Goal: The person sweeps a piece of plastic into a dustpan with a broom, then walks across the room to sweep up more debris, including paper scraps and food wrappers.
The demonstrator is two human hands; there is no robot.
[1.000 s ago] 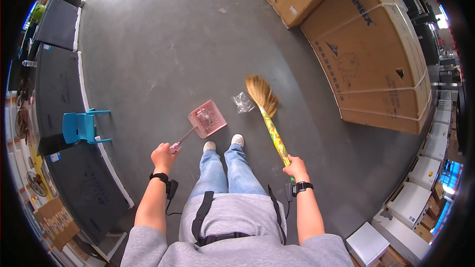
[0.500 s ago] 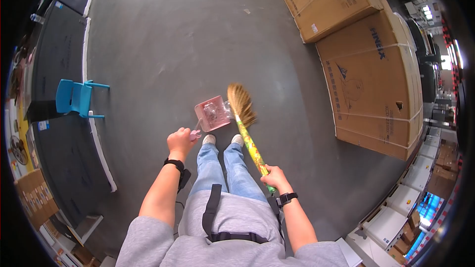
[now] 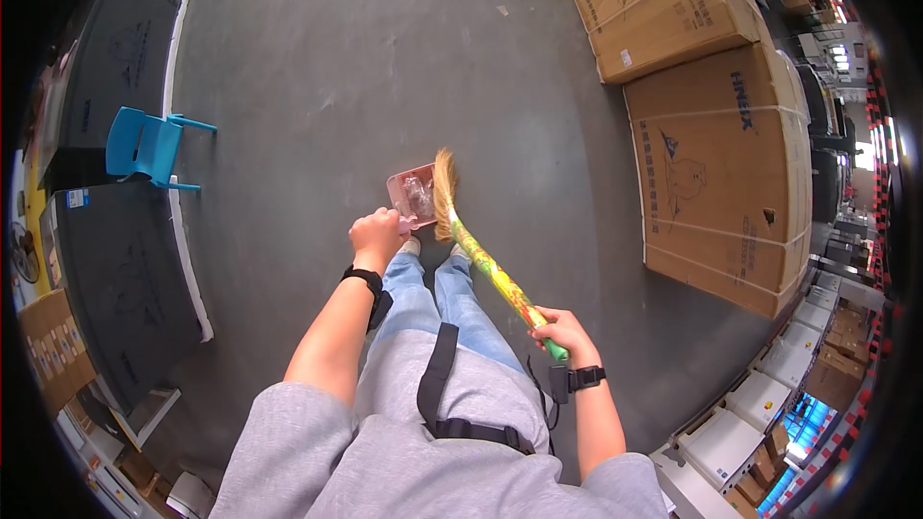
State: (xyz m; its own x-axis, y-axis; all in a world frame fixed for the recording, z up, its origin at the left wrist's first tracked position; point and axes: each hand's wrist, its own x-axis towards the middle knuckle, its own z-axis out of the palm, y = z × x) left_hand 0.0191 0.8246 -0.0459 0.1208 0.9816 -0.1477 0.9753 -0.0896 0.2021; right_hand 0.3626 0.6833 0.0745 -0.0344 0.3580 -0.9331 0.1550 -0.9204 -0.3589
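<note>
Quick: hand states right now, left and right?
Left hand: closed, holding the pink plastic dustpan by its handle.
Right hand: closed, holding the straw broom by its colourful patterned handle.

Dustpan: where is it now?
Head view, centre: the pink dustpan is just ahead of the shoes, held by the left hand, with the broom against its right side.

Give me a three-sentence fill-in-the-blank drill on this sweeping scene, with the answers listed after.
1. The left hand grips the handle of a pink ____.
2. The right hand holds a straw ____ by its colourful patterned handle.
3. The small plastic chair on the person's left is ____ in colour.

Missing words: dustpan; broom; blue.
</note>
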